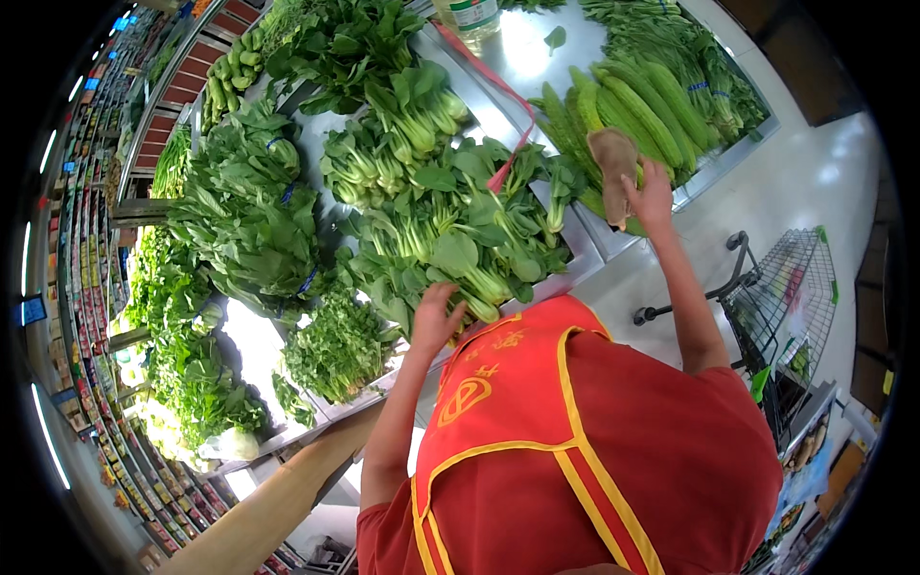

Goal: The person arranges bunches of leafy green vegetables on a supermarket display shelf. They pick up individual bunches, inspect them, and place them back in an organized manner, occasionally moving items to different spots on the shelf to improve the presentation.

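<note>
My right hand [652, 195] holds a long brown root vegetable [614, 169] by its side, with the thumb on its near face. The root vegetable is just above a pile of ridged green gourds [640, 108]. At the front edge of the display, my left hand [435, 316] rests against bok choy [474, 277], thumb and fingers apart, with nothing seen held in it. More bok choy with pale stems [424, 122] lies behind this pile. A red strap [496, 79] runs across the metal divider onto the leaves.
Tied leafy greens [244, 208] and cilantro-like herbs [338, 348] fill the left of the display. A clear bottle [471, 18] stands at the back. More bundled greens [711, 79] lie back right. A wire shopping cart [783, 302] is on the floor at right.
</note>
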The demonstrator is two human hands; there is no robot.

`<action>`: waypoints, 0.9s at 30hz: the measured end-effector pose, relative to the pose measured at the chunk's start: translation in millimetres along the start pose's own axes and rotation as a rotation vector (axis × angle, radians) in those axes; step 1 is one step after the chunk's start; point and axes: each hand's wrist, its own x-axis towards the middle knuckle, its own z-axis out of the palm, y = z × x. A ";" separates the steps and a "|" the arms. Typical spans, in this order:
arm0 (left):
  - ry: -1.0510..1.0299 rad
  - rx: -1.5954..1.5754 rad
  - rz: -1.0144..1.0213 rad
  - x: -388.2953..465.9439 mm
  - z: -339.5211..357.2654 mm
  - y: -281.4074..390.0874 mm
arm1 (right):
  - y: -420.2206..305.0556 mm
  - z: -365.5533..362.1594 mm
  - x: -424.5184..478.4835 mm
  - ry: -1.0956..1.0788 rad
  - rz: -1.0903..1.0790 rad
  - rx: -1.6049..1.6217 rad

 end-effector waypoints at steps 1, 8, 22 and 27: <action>-0.009 0.002 0.013 4.8 5.3 6.0 | -19.2 3.0 -4.4 -0.057 0.007 0.130; -0.013 0.385 0.242 53.5 25.1 28.6 | -130.2 84.5 -58.9 -0.492 -0.236 0.310; -0.124 0.362 0.141 10.0 13.8 -28.5 | -112.3 45.3 -41.9 -0.667 0.080 0.484; 0.125 0.116 0.176 47.4 14.6 0.0 | -138.0 4.0 -13.4 -0.518 0.170 0.623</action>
